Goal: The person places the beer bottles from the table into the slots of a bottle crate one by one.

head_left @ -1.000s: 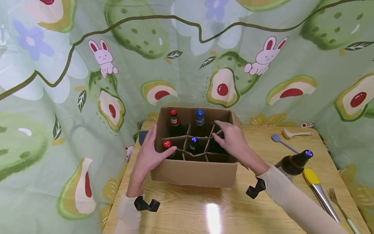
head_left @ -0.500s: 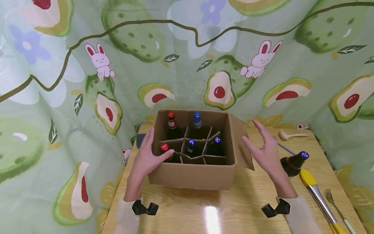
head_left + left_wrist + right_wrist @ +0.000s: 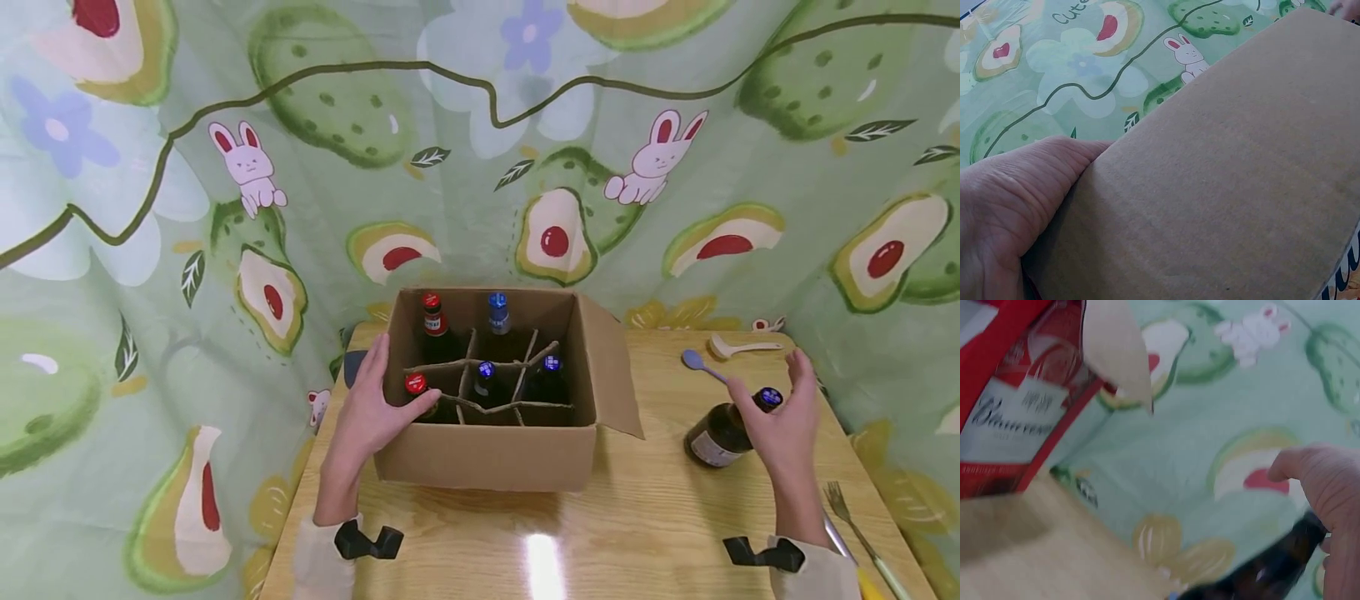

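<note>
An open cardboard box [image 3: 487, 458] with cardboard dividers stands on the table. Inside are several bottles: a red-capped bottle [image 3: 433, 325] and a blue-capped bottle [image 3: 498, 317] at the back, another red-capped bottle [image 3: 417, 385] and two more blue-capped bottles [image 3: 486, 379] in front. My left hand [image 3: 378, 408] holds the box at its left front corner, thumb over the rim. Right of the box, a brown bottle [image 3: 716, 437] with a blue cap stands alone. My right hand [image 3: 783, 425] is beside its neck, fingers and thumb spread; whether they touch it I cannot tell.
The box's right flap [image 3: 611, 367] sticks outward. Behind the lone bottle lie a blue spoon [image 3: 693, 360] and a cream ladle [image 3: 738, 347]. A fork [image 3: 855, 517] lies at the right edge, near a metal-handled utensil [image 3: 840, 537] partly hidden by my arm. A patterned curtain [image 3: 420, 200] hangs behind.
My right hand has come out of the box's right side and moved right to the lone bottle. A blue cap now shows in the right front compartment. My left hand stays on the box.
</note>
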Action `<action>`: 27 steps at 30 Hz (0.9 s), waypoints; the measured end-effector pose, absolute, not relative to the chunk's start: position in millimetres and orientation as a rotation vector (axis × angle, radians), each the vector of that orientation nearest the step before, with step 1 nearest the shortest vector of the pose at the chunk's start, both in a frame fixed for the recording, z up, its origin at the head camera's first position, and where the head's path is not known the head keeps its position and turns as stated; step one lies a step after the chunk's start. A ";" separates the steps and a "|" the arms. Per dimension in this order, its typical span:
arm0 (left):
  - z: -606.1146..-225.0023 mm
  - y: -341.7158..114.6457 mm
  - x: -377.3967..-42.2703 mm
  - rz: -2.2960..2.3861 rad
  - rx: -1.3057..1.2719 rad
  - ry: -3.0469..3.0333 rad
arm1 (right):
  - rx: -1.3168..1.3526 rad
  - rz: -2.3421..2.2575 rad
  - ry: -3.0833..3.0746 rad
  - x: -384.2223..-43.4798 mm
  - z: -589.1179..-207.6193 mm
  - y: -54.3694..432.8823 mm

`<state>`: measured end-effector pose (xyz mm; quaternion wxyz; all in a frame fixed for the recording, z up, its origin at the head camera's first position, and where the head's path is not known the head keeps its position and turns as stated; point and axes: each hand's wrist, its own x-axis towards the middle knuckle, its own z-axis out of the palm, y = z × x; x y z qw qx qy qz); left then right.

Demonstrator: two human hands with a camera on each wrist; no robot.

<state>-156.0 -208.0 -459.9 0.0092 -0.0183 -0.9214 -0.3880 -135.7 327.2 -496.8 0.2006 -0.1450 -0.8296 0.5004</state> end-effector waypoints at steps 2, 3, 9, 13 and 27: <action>-460.2 -208.7 -156.2 -1.207 -0.057 -2.878 | -0.439 1.435 -2.330 -133.4 -506.6 331.0; -460.2 -209.1 -156.4 -1.202 -0.058 -2.880 | -0.455 1.442 -2.344 -132.2 -510.5 332.2; -460.0 -209.9 -156.0 -1.201 -0.061 -2.887 | -0.610 1.391 -2.328 -128.3 -532.8 334.3; -460.3 -208.8 -155.0 -1.214 -0.061 -2.879 | -0.630 1.437 -2.169 -126.7 -541.8 333.7; -460.5 -208.0 -155.2 -1.206 -0.066 -2.869 | -0.580 1.388 -1.934 -127.4 -547.5 326.4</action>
